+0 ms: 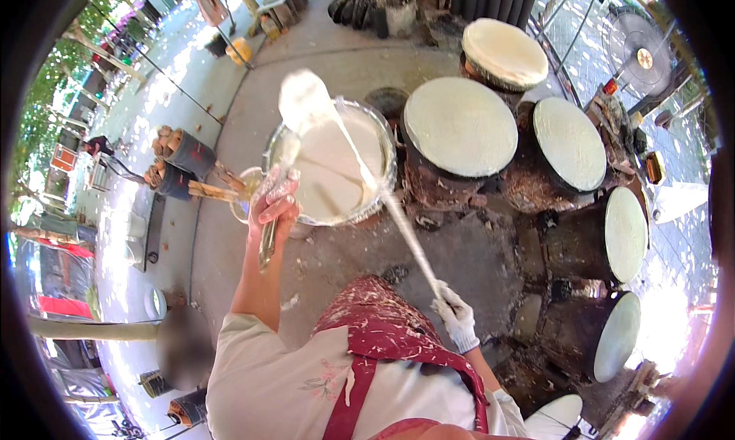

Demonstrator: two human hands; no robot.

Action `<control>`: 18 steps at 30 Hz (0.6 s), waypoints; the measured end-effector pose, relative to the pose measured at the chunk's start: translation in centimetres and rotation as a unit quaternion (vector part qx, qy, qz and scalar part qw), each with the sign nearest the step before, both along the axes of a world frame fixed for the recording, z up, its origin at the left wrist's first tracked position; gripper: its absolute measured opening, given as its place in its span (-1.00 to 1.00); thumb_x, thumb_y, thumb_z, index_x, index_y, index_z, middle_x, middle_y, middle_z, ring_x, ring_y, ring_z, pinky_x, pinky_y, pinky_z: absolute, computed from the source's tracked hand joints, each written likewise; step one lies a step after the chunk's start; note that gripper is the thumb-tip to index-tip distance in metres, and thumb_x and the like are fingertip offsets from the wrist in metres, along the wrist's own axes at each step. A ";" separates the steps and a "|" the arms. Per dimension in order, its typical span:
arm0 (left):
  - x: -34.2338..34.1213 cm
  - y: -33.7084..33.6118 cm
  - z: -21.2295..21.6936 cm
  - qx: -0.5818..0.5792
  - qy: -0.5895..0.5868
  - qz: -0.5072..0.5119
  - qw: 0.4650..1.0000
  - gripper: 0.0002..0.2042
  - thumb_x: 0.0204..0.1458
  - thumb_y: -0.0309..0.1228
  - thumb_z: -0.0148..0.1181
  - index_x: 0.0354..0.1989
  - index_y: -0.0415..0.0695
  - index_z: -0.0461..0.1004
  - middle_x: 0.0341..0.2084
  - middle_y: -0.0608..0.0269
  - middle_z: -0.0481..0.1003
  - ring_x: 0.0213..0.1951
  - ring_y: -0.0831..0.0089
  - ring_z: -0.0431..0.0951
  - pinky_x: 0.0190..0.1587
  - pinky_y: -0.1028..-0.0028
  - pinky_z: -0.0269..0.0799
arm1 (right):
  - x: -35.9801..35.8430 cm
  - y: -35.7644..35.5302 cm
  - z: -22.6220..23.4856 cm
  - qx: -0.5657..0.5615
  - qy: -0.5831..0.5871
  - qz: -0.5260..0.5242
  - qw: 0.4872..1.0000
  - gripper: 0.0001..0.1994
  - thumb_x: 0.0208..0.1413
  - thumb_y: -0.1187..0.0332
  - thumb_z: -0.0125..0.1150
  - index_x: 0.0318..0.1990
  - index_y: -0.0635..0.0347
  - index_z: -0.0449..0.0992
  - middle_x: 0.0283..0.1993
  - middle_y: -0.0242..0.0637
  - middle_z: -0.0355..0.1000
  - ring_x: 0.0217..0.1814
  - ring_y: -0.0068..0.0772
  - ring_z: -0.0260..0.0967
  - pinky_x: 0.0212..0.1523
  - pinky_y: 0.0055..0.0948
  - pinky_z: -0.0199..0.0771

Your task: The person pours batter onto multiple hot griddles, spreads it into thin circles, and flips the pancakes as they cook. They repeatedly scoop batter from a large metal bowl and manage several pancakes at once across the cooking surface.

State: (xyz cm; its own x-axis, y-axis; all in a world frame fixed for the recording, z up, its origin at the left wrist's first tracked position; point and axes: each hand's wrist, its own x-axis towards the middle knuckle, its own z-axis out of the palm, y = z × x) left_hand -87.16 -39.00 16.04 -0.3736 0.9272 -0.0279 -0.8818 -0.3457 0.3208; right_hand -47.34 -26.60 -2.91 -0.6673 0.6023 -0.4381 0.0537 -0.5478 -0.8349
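Note:
My left hand, smeared white, is closed around a metal-handled tool beside the rim of a large round pot. The tool's pale upper part rises over the rim. White batter-like liquid fills the pot. In a white glove, my right hand grips the lower end of a long stick. It slants up to the left across the pot. Toward its far end is a bright white rounded shape, glaring and blurred; I cannot tell whether it is a ladle head or something hanging there.
Several dark round stoves with pale round tops curve along my right side. Buckets of firewood stand at the left, with a small pale container by the pot. A large fan stands at the far right.

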 end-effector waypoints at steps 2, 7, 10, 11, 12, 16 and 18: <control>-3.4 0.9 0.8 -0.130 0.162 0.109 0.972 -0.74 0.32 -0.31 -0.11 -0.07 -0.29 0.32 -0.61 0.39 0.32 -0.81 0.71 0.20 -0.57 0.66 0.21 | 0.3 0.7 -1.6 -0.002 0.010 -0.086 0.996 -0.58 0.19 0.54 0.17 0.22 0.31 0.38 0.10 -0.34 0.43 -0.12 -0.69 0.39 -0.13 -0.66 0.46; -10.4 7.7 2.1 -0.255 0.124 0.135 0.950 -0.79 0.30 -0.28 -0.02 -0.23 -0.20 0.36 -0.67 0.50 0.22 -0.75 0.73 0.19 -0.60 0.68 0.21 | 0.1 4.3 -3.6 -0.030 -0.003 -0.253 0.967 -0.62 0.24 0.43 0.15 0.22 0.08 0.42 -0.35 -0.59 0.43 -0.60 -0.83 0.16 -0.65 -0.77 0.16; -3.8 11.4 3.0 -0.386 0.407 0.133 0.817 -0.78 0.28 -0.27 0.01 -0.28 -0.19 0.36 -0.67 0.47 0.25 -0.73 0.69 0.24 -0.69 0.66 0.14 | 2.6 5.8 -3.8 -0.046 -0.020 -0.327 0.944 -0.60 0.21 0.49 0.19 0.21 0.10 0.42 -0.25 -0.54 0.47 -0.47 -0.80 0.29 -0.52 -0.80 0.28; -2.1 12.3 2.3 -0.344 0.433 0.104 0.827 -0.77 0.28 -0.25 0.01 -0.29 -0.19 0.38 -0.68 0.47 0.25 -0.74 0.69 0.23 -0.72 0.65 0.11 | 4.3 5.7 -4.7 -0.038 -0.003 -0.342 0.939 -0.58 0.20 0.52 0.19 0.22 0.12 0.41 -0.21 -0.53 0.47 -0.43 -0.79 0.32 -0.48 -0.80 0.31; -0.7 13.1 1.6 -0.306 0.452 0.074 0.834 -0.76 0.28 -0.24 0.01 -0.29 -0.19 0.39 -0.68 0.46 0.26 -0.75 0.68 0.23 -0.76 0.63 0.08 | 5.8 5.3 -4.8 -0.031 0.008 -0.353 0.935 -0.57 0.18 0.54 0.19 0.23 0.13 0.40 -0.18 -0.52 0.48 -0.40 -0.78 0.34 -0.44 -0.79 0.33; 4.7 20.1 0.8 -0.239 0.442 -0.174 0.847 -0.71 0.29 -0.21 -0.02 -0.28 -0.23 0.39 -0.72 0.47 0.23 -0.81 0.68 0.17 -0.78 0.62 0.04 | 9.8 3.5 -4.3 -0.023 -0.053 -0.496 0.866 -0.54 0.17 0.54 0.20 0.25 0.17 0.37 -0.18 -0.49 0.47 -0.42 -0.76 0.31 -0.46 -0.76 0.30; 9.6 24.2 -1.3 -0.232 0.397 -0.297 0.837 -0.67 0.30 -0.17 -0.05 -0.27 -0.25 0.38 -0.73 0.47 0.22 -0.84 0.68 0.13 -0.79 0.61 0.03 | 14.1 2.8 -5.7 -0.020 -0.067 -0.522 0.850 -0.52 0.16 0.53 0.21 0.26 0.18 0.36 -0.21 -0.48 0.46 -0.42 -0.76 0.29 -0.47 -0.74 0.29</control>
State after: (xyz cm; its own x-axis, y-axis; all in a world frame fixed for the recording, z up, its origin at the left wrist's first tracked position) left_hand -77.59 -14.80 14.77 0.0777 0.9142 -0.3978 -0.2984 0.4020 0.8656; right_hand -33.24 -23.81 -8.59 0.2793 0.8188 -0.5016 -0.3862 -0.3825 -0.8394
